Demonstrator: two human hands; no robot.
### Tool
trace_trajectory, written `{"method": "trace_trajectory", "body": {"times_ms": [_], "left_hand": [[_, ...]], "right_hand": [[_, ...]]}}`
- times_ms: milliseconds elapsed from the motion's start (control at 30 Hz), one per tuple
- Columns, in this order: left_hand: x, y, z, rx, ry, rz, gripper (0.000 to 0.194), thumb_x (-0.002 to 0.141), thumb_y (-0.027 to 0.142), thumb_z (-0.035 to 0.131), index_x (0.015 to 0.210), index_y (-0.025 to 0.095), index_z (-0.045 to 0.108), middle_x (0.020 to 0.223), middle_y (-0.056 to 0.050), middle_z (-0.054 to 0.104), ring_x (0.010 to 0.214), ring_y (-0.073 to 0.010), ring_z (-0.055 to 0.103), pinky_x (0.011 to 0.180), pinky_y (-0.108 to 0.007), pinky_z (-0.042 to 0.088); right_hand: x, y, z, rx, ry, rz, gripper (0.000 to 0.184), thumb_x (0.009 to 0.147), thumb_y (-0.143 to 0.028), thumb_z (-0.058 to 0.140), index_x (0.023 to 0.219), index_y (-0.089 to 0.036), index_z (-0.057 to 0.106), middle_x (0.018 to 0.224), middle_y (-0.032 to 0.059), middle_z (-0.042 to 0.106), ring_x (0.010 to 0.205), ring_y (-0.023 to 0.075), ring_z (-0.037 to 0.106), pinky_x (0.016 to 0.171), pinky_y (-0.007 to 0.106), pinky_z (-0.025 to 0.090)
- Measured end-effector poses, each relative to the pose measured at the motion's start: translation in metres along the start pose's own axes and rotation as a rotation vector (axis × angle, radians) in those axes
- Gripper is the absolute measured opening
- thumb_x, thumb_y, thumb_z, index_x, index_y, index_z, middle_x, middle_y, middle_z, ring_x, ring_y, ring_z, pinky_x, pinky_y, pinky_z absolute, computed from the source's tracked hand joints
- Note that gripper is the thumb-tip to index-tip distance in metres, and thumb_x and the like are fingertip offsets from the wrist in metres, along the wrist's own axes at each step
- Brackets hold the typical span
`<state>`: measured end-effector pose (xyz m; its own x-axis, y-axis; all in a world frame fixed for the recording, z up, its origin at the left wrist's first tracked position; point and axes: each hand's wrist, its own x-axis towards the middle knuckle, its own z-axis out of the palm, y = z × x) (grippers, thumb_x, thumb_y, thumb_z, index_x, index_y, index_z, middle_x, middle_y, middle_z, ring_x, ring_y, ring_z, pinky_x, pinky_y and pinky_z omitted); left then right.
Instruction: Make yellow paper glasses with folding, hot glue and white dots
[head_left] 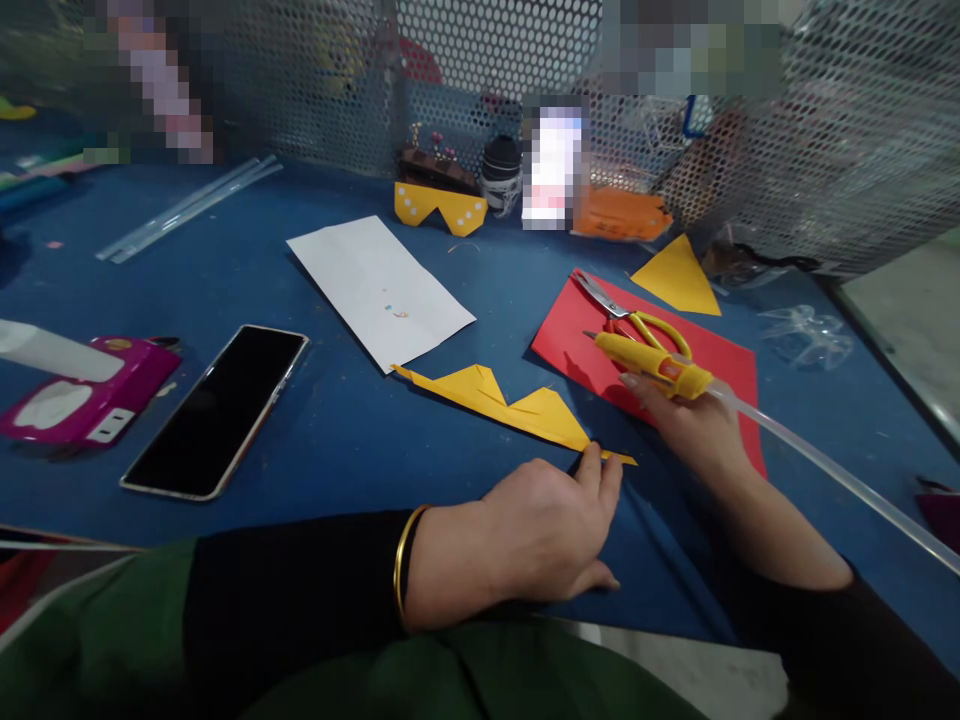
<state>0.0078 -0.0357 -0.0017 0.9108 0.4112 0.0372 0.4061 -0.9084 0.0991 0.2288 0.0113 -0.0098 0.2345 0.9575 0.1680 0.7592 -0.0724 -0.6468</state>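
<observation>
In the head view, a yellow paper cutout [480,392] lies on the blue table [322,440], its long axis slanting from the far left down to the near right, with the two-peaked edge facing away from the person. The left hand [525,530] is the nearer: its fingertips press on the narrow right-hand end, fingers close together, thumb apart and lower down. The right hand [697,430] is wrapped around a yellow glue gun [649,365], nozzle aimed leftward above the red sheet [559,325]; from those fingers the cutout lies to the left, its right end nearer the body. Yellow-handled scissors [600,297] rest just beyond the gun, crowding that side. The cutout's left tip meets the near corner of a white sheet [375,285]. Blue tabletop stretches leftward from the cutout to the phone [221,410], and a narrower gap separates it from the red sheet.
</observation>
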Motion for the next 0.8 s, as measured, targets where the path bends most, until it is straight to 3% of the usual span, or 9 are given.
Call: {"method": "trace_trajectory", "body": {"times_ms": [267,400,533,800], "left_hand": [[0.0005,0.0,0.0014,0.021,0.034,-0.01,0.101,0.092,0.072,0.051,0.154,-0.006,0.037,0.15,-0.038,0.047,0.076,-0.0254,0.073,0.056,-0.034,0.051],[0.0006,0.0006,0.0003,0.02,-0.006,-0.008,0.099,0.095,0.071,0.047,0.156,-0.005,0.034,0.151,-0.039,0.045,0.079,-0.0253,0.074,0.059,-0.034,0.051],[0.0004,0.001,0.0015,0.027,-0.013,-0.002,0.099,0.095,0.071,0.045,0.156,-0.006,0.033,0.152,-0.041,0.042,0.08,-0.0251,0.074,0.06,-0.033,0.051],[-0.0007,0.0005,0.0017,-0.007,0.003,-0.008,0.112,0.087,0.08,0.051,0.156,-0.007,0.033,0.152,-0.039,0.043,0.077,-0.0255,0.073,0.057,-0.034,0.05]], "right_hand": [[-0.0008,0.0003,0.0003,-0.022,0.012,-0.001,0.038,0.08,-0.056,0.068,0.103,-0.026,0.076,0.103,0.0085,0.079,0.101,0.0327,0.072,0.088,0.047,0.057],[-0.0014,0.002,0.0019,-0.006,0.041,0.025,0.039,0.077,-0.055,0.071,0.101,-0.025,0.077,0.103,0.0093,0.08,0.102,0.0334,0.073,0.087,0.047,0.059],[-0.0018,0.0037,0.0028,-0.005,0.05,0.045,0.047,0.076,-0.06,0.071,0.104,-0.023,0.076,0.106,0.011,0.079,0.107,0.0341,0.072,0.089,0.048,0.059],[0.0002,0.0039,0.001,-0.046,0.024,0.037,0.042,0.076,-0.058,0.07,0.102,-0.025,0.076,0.109,0.0101,0.079,0.112,0.0358,0.071,0.096,0.05,0.057]]}}
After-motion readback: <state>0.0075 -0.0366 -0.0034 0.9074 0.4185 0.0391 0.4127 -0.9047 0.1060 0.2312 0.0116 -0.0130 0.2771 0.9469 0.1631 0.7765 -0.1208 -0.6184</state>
